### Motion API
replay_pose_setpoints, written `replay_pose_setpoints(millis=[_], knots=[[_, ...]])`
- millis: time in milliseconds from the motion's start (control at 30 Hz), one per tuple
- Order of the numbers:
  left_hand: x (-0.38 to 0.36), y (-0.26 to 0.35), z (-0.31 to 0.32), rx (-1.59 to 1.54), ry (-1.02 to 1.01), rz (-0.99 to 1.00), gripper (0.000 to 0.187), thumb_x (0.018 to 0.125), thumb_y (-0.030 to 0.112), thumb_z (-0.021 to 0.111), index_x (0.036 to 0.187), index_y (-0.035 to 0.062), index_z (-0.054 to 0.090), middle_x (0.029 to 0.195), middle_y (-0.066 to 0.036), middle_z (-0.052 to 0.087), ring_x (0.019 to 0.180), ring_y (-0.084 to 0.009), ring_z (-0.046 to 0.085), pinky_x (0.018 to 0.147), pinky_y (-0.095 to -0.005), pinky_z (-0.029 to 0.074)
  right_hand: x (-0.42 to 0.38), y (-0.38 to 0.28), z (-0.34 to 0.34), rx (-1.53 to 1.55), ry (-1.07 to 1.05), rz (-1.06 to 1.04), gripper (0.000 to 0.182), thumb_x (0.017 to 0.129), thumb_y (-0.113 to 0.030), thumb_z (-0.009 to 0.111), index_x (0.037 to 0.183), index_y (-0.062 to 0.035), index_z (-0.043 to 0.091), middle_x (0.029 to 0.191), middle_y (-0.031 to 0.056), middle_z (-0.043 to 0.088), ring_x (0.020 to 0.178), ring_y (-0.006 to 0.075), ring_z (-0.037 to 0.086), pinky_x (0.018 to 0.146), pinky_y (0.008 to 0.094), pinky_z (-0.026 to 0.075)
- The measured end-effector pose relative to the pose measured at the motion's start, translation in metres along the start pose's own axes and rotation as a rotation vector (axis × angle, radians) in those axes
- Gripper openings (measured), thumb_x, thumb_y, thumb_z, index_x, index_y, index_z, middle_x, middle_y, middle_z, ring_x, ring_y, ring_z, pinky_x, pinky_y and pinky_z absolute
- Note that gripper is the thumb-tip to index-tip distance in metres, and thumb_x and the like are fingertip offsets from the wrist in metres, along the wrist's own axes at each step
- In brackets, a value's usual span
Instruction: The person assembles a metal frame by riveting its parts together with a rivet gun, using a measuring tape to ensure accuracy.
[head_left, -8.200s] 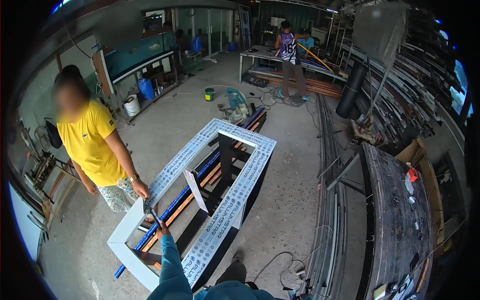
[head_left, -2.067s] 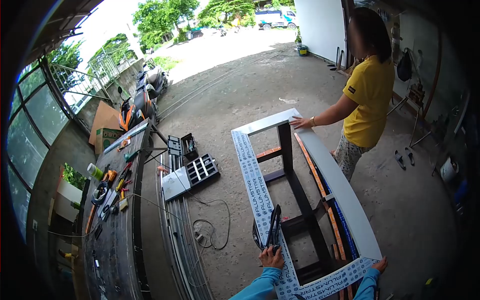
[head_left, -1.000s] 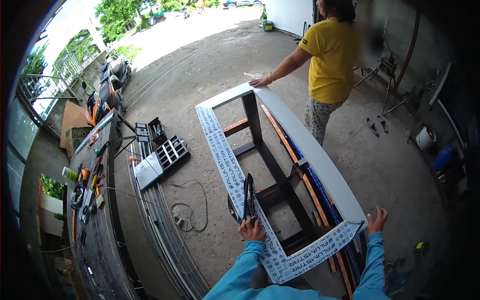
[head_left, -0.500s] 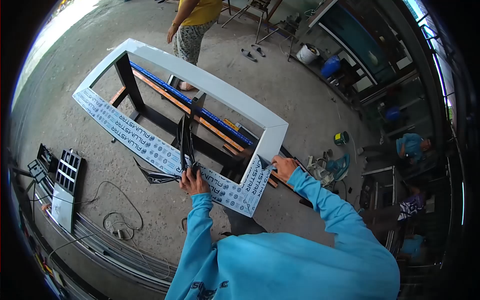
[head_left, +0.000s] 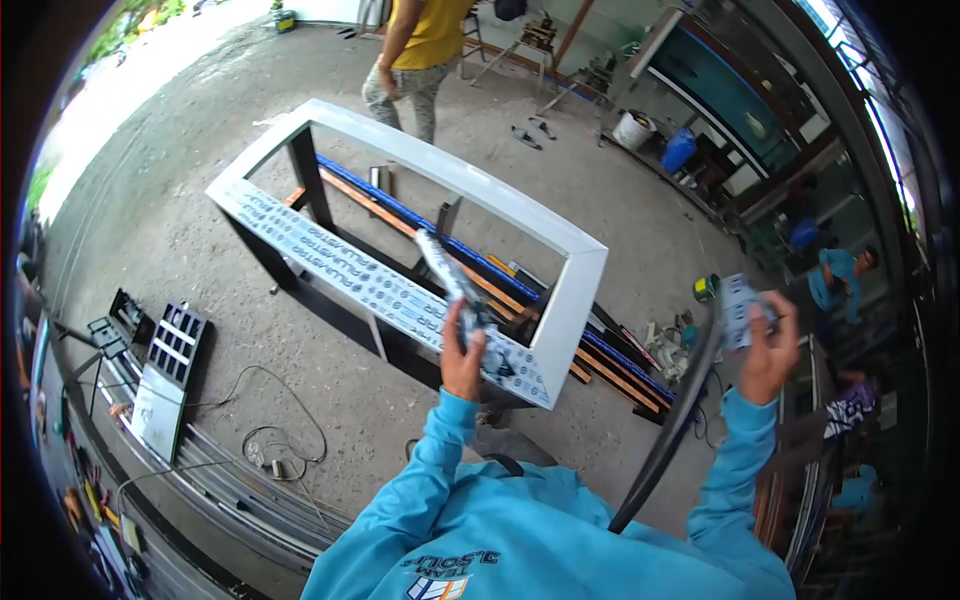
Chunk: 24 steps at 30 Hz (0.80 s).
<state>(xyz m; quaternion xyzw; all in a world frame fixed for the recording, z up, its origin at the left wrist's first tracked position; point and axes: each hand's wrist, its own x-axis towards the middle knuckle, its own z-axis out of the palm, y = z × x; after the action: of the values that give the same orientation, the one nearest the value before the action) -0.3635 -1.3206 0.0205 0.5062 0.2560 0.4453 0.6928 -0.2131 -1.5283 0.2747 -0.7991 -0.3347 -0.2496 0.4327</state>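
Observation:
A white rectangular frame [head_left: 580, 285] stands on dark legs in front of me. Its near side is covered with printed protective film [head_left: 340, 262]; the short right side is bare white. My left hand [head_left: 463, 360] is over the near side by the right corner, fingers closed round a crumpled bunch of peeled film [head_left: 437, 262]. My right hand [head_left: 770, 350] is raised to the right, away from the frame. It grips a peeled film strip [head_left: 737, 308], printed on one face, whose long dark tail [head_left: 665, 435] hangs back toward my body.
Blue and orange wrapped bars [head_left: 400, 222] lie under the frame. Metal profiles [head_left: 235, 475] and a looped cable [head_left: 290, 440] are on the floor at left. A person in a yellow shirt [head_left: 430, 40] stands beyond the frame. Another person in blue [head_left: 840, 280] is at right.
My right hand has pulled away from the frame to the right and up, with a film strip in it. The short right side has lost its film. The person in yellow has shifted.

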Motion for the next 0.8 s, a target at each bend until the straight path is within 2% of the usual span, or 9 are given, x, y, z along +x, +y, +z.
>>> replay_pose_setpoints(millis=[67,133,200,333,433,533,633,667,800], knots=[[-0.031,0.038,0.015,-0.031,-0.32,0.081,0.089,0.066,0.051,0.065,0.13,0.0022,0.026,0.126,-0.018,0.034,0.121,-0.0272,0.029,0.101,-0.0324,0.02,-0.056,0.029,0.085,0.085,-0.276,0.083,0.015,0.076,-0.01,0.061,0.087,-0.001,0.057,0.085,0.007,0.053,0.077,0.0166,0.051,0.07,0.0296,0.043],[-0.057,0.042,0.036,0.015,-0.432,-0.027,0.106,0.057,0.047,0.075,0.131,-0.0012,0.018,0.128,-0.021,0.029,0.123,-0.0299,0.026,0.101,-0.0342,0.019,-0.108,0.034,0.153,0.445,-0.512,0.319,0.018,0.072,-0.005,0.062,0.088,0.0016,0.058,0.084,0.01,0.058,0.069,0.019,0.056,0.062,0.028,0.045],[-0.067,0.015,0.032,0.013,-0.157,-0.154,0.096,0.06,0.027,0.079,0.13,0.0007,0.019,0.124,-0.016,0.034,0.114,-0.0259,0.038,0.095,-0.0323,0.032,-0.131,0.024,0.191,0.434,-0.761,0.159,0.023,0.073,-0.005,0.061,0.095,0.0024,0.058,0.089,0.0114,0.06,0.072,0.018,0.058,0.065,0.0265,0.046],[-0.049,0.016,-0.024,-0.256,0.132,-0.18,0.082,0.064,0.001,0.068,0.131,0.0072,0.021,0.113,-0.012,0.045,0.097,-0.0193,0.051,0.08,-0.0277,0.045,-0.122,0.014,0.216,1.144,-1.433,0.794,0.052,0.079,-0.011,0.061,0.124,0.0009,0.038,0.108,0.0157,0.054,0.102,0.019,0.051,0.079,0.0263,0.046],[-0.044,-0.007,-0.079,-0.179,0.578,-0.066,0.066,0.063,-0.009,0.054,0.124,0.0114,0.036,0.113,-0.011,0.047,0.094,-0.0167,0.05,0.077,-0.0247,0.044,-0.131,0.026,0.264,0.89,-1.786,0.298,0.044,0.079,-0.008,0.058,0.119,0.0028,0.044,0.105,0.0156,0.057,0.098,0.019,0.054,0.08,0.0275,0.046],[-0.052,-0.016,-0.158,0.33,0.995,0.237,0.047,0.063,-0.01,0.045,0.108,0.0034,0.054,0.098,-0.008,0.055,0.079,-0.0141,0.054,0.063,-0.023,0.046,-0.142,0.022,0.319,0.807,-1.63,0.298,0.038,0.079,-0.006,0.054,0.115,0.0032,0.046,0.099,0.0138,0.06,0.092,0.0177,0.057,0.079,0.0262,0.046],[-0.07,0.024,-0.217,0.359,1.331,0.198,0.03,0.063,-0.004,0.048,0.09,0.0009,0.061,0.093,-0.01,0.057,0.078,-0.0172,0.054,0.07,-0.0269,0.045,-0.128,-0.008,0.394,0.722,-1.469,-0.085,0.039,0.078,-0.001,0.051,0.116,-0.0003,0.046,0.089,0.0121,0.063,0.089,0.0158,0.059,0.079,0.0261,0.045],[-0.08,0.007,-0.253,0.823,1.438,0.127,0.025,0.063,-0.003,0.048,0.084,0.005,0.061,0.088,-0.014,0.058,0.081,-0.0283,0.055,0.08,-0.0396,0.045,-0.124,-0.024,0.425,0.751,-1.41,-0.148,0.041,0.077,0.0,0.051,0.117,-0.0017,0.044,0.088,0.0117,0.064,0.087,0.0166,0.061,0.077,0.0266,0.046],[-0.037,0.015,-0.316,1.07,1.393,0.137,0.016,0.062,0.002,0.052,0.076,0.0053,0.059,0.08,-0.018,0.055,0.075,-0.0365,0.052,0.074,-0.0446,0.043,-0.1,-0.128,0.549,0.68,-1.259,-0.435,0.046,0.075,-0.001,0.053,0.118,-0.0114,0.043,0.085,0.0095,0.064,0.079,0.0258,0.061,0.072,0.0326,0.047]])
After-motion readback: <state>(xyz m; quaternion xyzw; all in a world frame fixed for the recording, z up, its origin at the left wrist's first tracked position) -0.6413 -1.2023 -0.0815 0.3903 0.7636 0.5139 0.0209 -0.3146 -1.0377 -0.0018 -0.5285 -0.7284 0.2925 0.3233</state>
